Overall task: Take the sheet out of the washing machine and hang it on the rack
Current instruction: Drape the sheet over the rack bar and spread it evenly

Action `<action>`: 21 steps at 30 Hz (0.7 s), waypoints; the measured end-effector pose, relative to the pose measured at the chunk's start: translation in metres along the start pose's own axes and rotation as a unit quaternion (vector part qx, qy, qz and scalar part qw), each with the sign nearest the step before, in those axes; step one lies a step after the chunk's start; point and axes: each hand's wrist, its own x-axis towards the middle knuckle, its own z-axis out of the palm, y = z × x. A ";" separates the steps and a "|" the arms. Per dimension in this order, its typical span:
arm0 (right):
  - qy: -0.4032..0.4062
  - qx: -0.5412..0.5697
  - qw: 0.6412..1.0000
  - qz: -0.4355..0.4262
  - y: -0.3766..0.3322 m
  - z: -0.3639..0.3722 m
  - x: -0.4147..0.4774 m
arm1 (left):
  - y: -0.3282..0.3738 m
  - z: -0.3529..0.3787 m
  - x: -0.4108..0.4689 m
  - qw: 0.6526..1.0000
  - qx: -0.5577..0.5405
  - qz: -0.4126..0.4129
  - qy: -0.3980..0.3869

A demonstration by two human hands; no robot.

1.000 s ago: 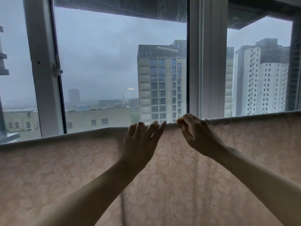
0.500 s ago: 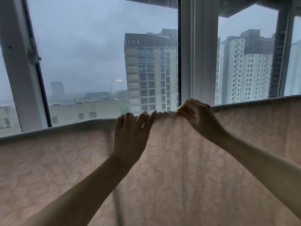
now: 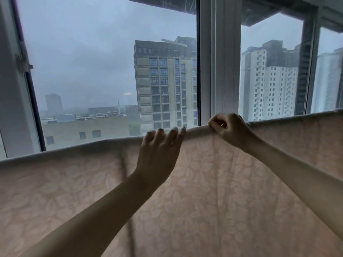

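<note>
Moved: both hands edged right along the fold, judged against the window post (image 3: 220, 71).
sheet (image 3: 204, 191): draped over the rack, lower frame; fold runs left-right, rising rightward.
left hand (image 3: 157, 154): centre, fingers straight, slightly apart, resting on fold.
right hand (image 3: 232, 130): just right of it, pinching fold.
next: probably spread outward along fold.

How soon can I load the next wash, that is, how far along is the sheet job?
Done: the sheet is out of the machine and draped wide, its top fold running across the view; the rack beneath is hidden. In hand: the right hand pinches that fold, the left hand lays straight fingers on it. Left, probably: evening the fold and letting go.
</note>
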 end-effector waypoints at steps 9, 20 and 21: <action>0.091 -0.068 0.992 -0.053 0.011 -0.004 -0.016 | 0.027 0.017 0.014 0.998 0.037 -0.018 0.045; 0.123 -0.114 0.979 -0.112 0.035 -0.011 -0.022 | 0.030 0.009 0.014 0.997 0.047 -0.055 0.020; 0.119 -0.110 0.981 -0.106 0.034 -0.010 -0.019 | 0.031 0.006 0.016 0.997 0.041 -0.061 0.012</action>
